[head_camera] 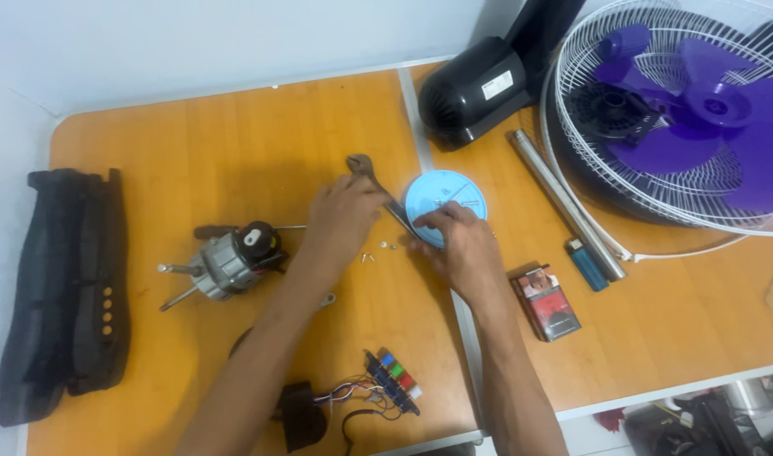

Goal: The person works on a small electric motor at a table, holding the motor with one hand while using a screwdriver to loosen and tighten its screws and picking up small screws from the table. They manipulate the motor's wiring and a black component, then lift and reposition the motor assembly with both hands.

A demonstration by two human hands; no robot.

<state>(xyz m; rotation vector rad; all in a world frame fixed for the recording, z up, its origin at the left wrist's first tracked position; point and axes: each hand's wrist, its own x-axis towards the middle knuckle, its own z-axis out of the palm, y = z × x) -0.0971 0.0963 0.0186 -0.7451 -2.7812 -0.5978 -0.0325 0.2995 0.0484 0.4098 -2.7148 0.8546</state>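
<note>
Over an orange-topped table (234, 135) we see two bare arms reaching in from the near edge. The left hand (340, 221) is curled closed around the handle of an adjustable wrench (363, 166), whose jaw end points far, just left of the seam between the two table halves. The right hand (458, 245) lies just right of it, fingers bent down onto the near edge of a round light-blue lid (447, 192) holding small parts; we cannot tell whether those fingers pinch anything, as the fingertips are hidden. The wrench handle runs down between the two hands, touching or nearly touching the lid's left rim. A few loose screws (378, 250) lie on the table just near the left hand. To the left sits a grey fan motor (230, 263) with its shaft pointing left. Far left lies a long black housing (65, 287). Near the table's near edge lies a switch block with coloured buttons (395, 382) trailing wires. Right of the right hand lies a red and black small box (547, 302), a blue lighter (586, 263) and a metal tube (564, 203). At far right lies a white wire grille with purple fan blades (699, 110), and beside it a black motor cover (475, 89).
</note>
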